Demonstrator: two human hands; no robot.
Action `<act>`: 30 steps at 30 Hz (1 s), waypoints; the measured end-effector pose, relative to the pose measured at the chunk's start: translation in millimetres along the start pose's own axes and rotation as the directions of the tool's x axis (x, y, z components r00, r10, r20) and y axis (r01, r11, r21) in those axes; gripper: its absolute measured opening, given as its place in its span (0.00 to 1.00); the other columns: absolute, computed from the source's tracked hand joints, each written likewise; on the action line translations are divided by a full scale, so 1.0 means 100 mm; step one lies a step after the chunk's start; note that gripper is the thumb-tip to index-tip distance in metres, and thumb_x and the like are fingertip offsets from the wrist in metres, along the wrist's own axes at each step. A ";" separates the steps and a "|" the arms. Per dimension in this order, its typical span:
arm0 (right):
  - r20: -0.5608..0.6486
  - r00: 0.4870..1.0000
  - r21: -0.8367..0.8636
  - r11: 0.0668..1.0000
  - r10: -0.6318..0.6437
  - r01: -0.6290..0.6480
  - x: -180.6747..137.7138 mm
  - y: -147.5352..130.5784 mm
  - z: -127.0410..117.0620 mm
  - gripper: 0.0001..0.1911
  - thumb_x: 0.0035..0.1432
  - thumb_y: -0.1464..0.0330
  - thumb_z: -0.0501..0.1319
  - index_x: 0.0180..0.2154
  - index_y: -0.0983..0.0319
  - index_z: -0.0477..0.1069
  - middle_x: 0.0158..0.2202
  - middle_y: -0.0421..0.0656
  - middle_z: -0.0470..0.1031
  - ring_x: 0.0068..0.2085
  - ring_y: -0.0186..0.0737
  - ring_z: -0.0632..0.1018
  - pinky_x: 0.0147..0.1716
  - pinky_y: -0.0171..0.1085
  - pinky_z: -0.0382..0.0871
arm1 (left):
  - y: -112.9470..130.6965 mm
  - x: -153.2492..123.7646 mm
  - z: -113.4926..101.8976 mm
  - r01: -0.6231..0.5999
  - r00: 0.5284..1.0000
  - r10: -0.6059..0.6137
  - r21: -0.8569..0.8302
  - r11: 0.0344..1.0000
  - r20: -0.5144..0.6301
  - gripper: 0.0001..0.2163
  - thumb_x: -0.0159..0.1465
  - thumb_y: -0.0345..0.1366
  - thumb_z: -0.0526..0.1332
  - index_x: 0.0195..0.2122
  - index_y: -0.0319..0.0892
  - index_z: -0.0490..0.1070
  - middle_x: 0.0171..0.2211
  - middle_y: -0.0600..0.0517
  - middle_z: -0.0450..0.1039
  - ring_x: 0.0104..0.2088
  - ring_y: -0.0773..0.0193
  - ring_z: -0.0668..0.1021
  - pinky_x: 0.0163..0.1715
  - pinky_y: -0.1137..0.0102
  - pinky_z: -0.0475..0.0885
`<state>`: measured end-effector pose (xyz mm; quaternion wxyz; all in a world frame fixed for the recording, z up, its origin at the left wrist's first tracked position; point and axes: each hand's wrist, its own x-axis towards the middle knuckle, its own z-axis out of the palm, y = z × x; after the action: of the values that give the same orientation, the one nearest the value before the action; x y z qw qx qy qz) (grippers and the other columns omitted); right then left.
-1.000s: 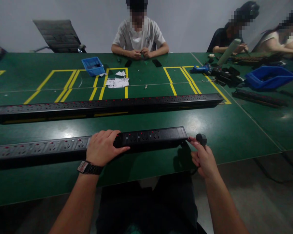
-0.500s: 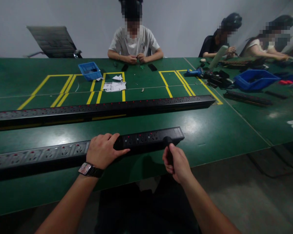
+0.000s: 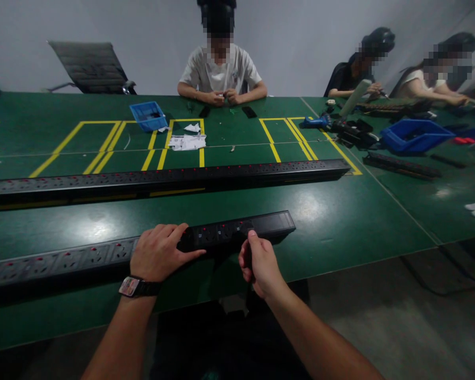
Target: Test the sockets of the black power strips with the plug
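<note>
A long black power strip (image 3: 273, 222) with red-marked sockets lies along the near edge of the green table (image 3: 340, 216). My left hand (image 3: 158, 252), with a watch on the wrist, lies over the strip's top, its fingers curled round it. My right hand (image 3: 259, 263) is closed round a black plug (image 3: 248, 253) and holds it against the strip's near side, close to the right end. Most of the plug is hidden in my fist.
A second, longer black power strip (image 3: 182, 177) lies across the table farther back. A small blue bin (image 3: 148, 115) and papers (image 3: 188, 141) sit beyond it. One person sits opposite, two more at the right beside a blue tray (image 3: 414, 134), tools and another strip (image 3: 399, 164).
My right hand has carried the plug leftward from beyond the strip's right end to the sockets near my left hand. My left hand has stayed on the strip.
</note>
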<state>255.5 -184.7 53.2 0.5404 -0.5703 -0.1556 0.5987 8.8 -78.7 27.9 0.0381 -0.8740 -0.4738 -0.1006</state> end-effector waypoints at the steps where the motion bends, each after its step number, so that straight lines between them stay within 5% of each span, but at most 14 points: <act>1: -0.005 1.000 -0.006 1.000 -0.010 0.010 0.00 0.01 0.02 0.29 0.64 0.43 0.58 0.26 0.61 0.67 0.16 0.36 0.67 0.12 0.26 0.60 0.10 0.27 0.48 | -0.07 0.00 0.01 0.002 1.000 -0.002 0.007 1.000 -0.003 0.33 0.59 0.68 0.60 0.51 0.45 0.77 0.43 0.40 0.80 0.44 0.42 0.79 0.44 0.54 0.68; 7: 0.056 0.998 0.039 0.999 -0.023 0.021 0.05 0.10 0.14 0.29 0.63 0.42 0.59 0.27 0.61 0.68 0.17 0.36 0.69 0.12 0.27 0.61 0.10 0.28 0.51 | -0.36 -0.02 0.01 -0.031 0.999 0.030 0.076 0.997 0.011 0.34 0.59 0.69 0.59 0.51 0.44 0.76 0.43 0.41 0.80 0.44 0.43 0.79 0.45 0.56 0.68; 30: 0.061 0.998 -0.025 0.999 -0.027 0.029 0.17 0.14 0.24 0.28 0.62 0.43 0.61 0.28 0.60 0.66 0.15 0.32 0.62 0.13 0.25 0.55 0.10 0.26 0.44 | -0.32 -0.06 0.04 -0.005 0.998 0.007 0.035 0.999 -0.055 0.34 0.60 0.68 0.59 0.52 0.43 0.76 0.46 0.42 0.81 0.45 0.43 0.80 0.46 0.56 0.68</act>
<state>232.7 -166.0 40.3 0.5364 -0.5564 -0.1875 0.6062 -20.2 -65.5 22.3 0.0665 -0.8716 -0.4715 -0.1164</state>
